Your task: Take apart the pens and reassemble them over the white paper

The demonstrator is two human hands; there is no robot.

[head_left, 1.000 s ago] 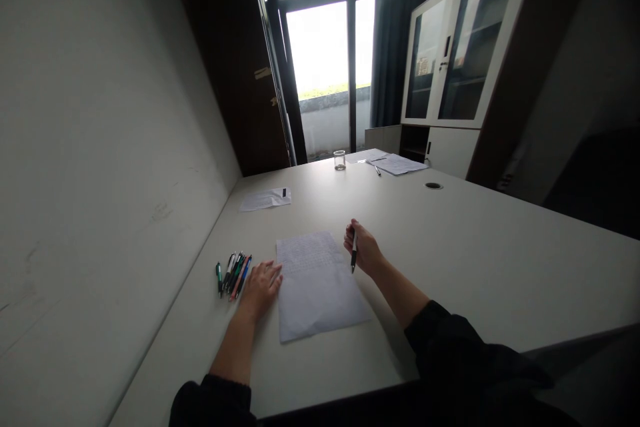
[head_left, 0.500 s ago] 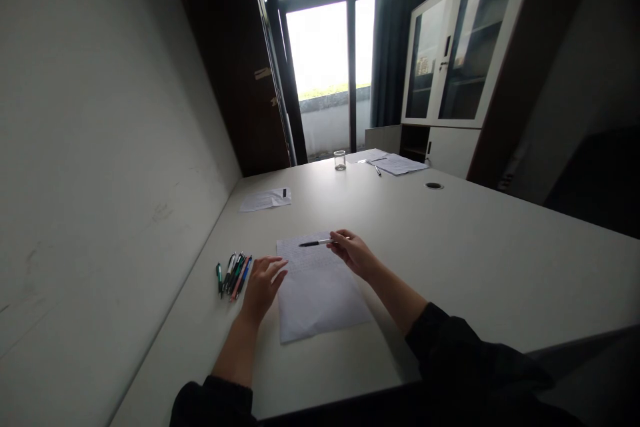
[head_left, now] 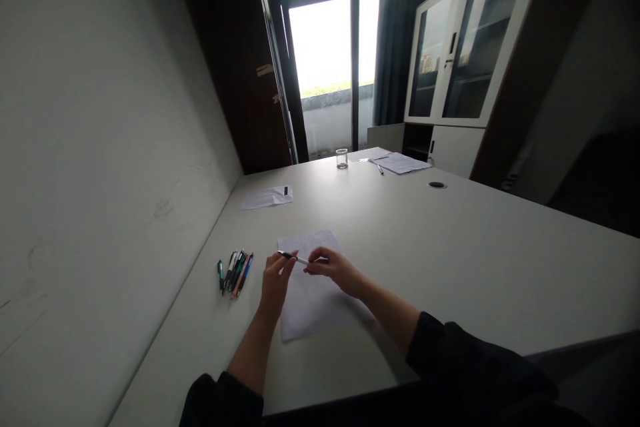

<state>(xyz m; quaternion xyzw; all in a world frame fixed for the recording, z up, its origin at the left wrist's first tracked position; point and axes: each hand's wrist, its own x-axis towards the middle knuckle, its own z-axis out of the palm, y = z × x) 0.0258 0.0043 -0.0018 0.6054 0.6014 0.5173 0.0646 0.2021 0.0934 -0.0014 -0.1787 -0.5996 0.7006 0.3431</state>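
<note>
A white sheet of paper lies on the white table in front of me. Above it both hands meet on a black and white pen. My right hand pinches the pen's white end. My left hand is raised off the table, its fingertips closing on the pen's dark end. A row of several coloured pens lies on the table just left of my left hand.
A folded paper with a small black object lies farther back on the left. At the far end stand a glass, more papers and a pen. A cable hole is at right. The wall runs along the table's left edge.
My right hand swung the pen from upright at the paper's right to lying across it and carried it leftward. My left hand lifted off the table and met the pen's tip.
</note>
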